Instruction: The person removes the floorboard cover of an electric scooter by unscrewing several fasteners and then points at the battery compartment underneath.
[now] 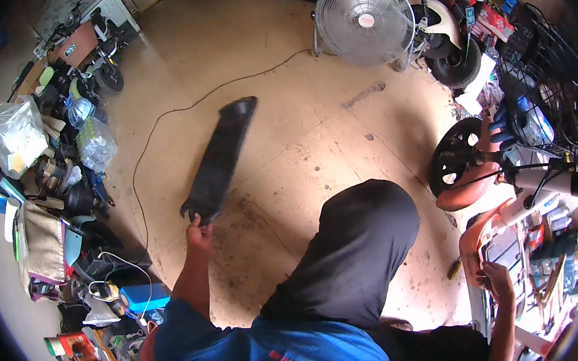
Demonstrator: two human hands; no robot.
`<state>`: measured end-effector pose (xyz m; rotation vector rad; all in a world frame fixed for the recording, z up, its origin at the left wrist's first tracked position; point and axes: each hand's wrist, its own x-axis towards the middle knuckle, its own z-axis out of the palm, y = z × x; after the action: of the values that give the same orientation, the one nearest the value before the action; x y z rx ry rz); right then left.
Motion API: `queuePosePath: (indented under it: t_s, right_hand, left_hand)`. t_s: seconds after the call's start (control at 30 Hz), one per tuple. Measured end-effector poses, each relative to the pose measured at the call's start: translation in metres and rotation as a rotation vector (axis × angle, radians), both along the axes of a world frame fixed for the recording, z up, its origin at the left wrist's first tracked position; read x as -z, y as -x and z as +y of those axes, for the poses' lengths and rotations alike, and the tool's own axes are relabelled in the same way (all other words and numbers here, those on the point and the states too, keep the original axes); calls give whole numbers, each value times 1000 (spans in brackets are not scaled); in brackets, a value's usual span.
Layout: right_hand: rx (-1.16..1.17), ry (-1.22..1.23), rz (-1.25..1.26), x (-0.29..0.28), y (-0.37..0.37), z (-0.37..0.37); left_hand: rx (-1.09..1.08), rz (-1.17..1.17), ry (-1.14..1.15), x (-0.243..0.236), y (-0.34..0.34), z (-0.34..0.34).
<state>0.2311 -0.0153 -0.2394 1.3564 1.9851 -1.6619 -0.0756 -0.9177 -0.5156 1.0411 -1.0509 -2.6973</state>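
Long black panel (222, 160), at 10 o'clock from centre: the left hand (199, 235), at 8 o'clock, grips its near end, the far end pointing to 1 o'clock. The right hand (497, 278), at 4 o'clock, lies at the orange scooter body (488, 221) — whether its grip is closed cannot be told. The step in hand appears to be handling the panel one-handed; the next move probably calls for a firm, level grip (the far end looks unsupported by any hand). The panel is narrow, dark — notched near the fingers, flared beyond.
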Motion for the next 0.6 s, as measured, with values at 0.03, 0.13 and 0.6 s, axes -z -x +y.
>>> queuePosePath:
  t_s: [0.03,0.13,0.6]
  right_hand:
    - [-10,-14,4,2,-1,1]
    - [14,-40,-39,11,-4,4]
    - [-313,-141,-7,-3,-20,-20]
  left_hand:
    - [-70,71,-7,7,8,-14]
    - [-54,-99,79,35,23,-44]
    - [950,130,1463,68,15,286]
